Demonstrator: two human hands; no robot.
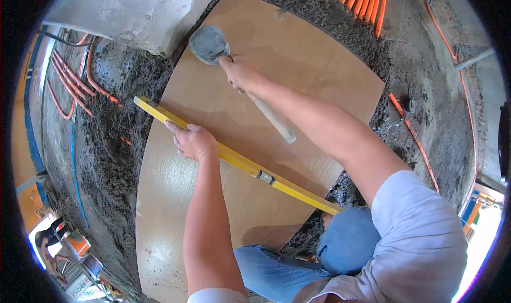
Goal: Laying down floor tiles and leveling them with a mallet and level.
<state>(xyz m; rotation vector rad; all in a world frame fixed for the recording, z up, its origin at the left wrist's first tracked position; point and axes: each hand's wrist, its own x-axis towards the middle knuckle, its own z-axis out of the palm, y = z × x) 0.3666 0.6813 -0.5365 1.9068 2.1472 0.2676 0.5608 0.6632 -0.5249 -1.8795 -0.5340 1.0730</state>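
Observation:
My right hand is closed around the wooden handle of a rubber mallet, close below its grey, dusty head. The mallet is over the far left part of a large beige tile surface, and its handle points back toward me. A long yellow spirit level crosses the tiles slantwise, from the far left to beside my knee. Near the level's far left end, my left hand grips it. Whether a joint runs beneath the level, I cannot tell.
Dark wet mortar surrounds the tiles. Orange conduits rise at the far right, and more pipes lie at left. A pale block borders the far left. My jeans-clad knee is near the level's near end. Another person is at lower left.

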